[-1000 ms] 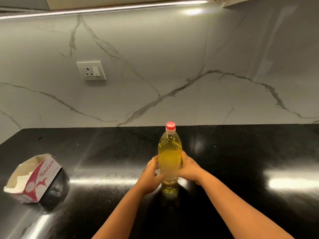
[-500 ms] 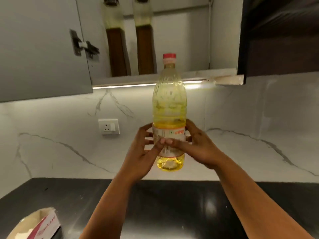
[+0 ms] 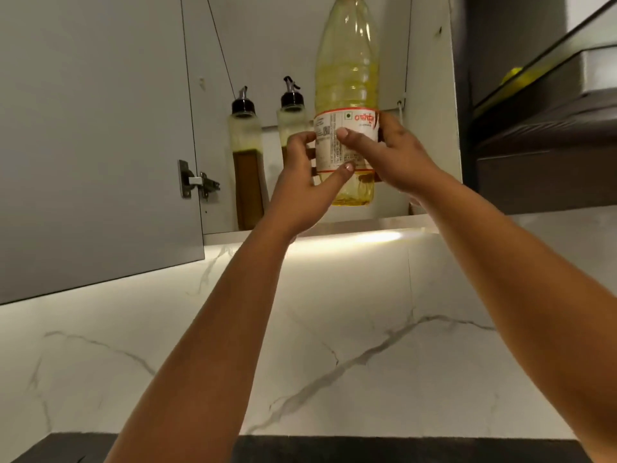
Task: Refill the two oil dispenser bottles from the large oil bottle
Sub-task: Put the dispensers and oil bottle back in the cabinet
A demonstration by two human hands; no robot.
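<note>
Both hands are up at cabinet height with the large oil bottle (image 3: 347, 78) held between them. Left hand (image 3: 300, 182) wraps the label from the left with its thumb across the front, right hand (image 3: 394, 158) grips from the right with its thumb on the label too. The bottle is upright, long axis vertical, neck pointing up and cut off by the top of the frame, so the cap isn't visible. Only a little yellow oil sits at the bottom.

Behind it, inside the open cabinet, the two oil dispenser bottles (image 3: 247, 162) stand upright side by side on the shelf (image 3: 384, 225), spouts up; the right one (image 3: 290, 118) is partly hidden by the left hand and the big bottle. The open cabinet door (image 3: 93, 128) hangs on the left. Shelf space right of the dispensers looks free up to the cabinet's side wall. The dark worktop (image 3: 400, 449) is way down below.
</note>
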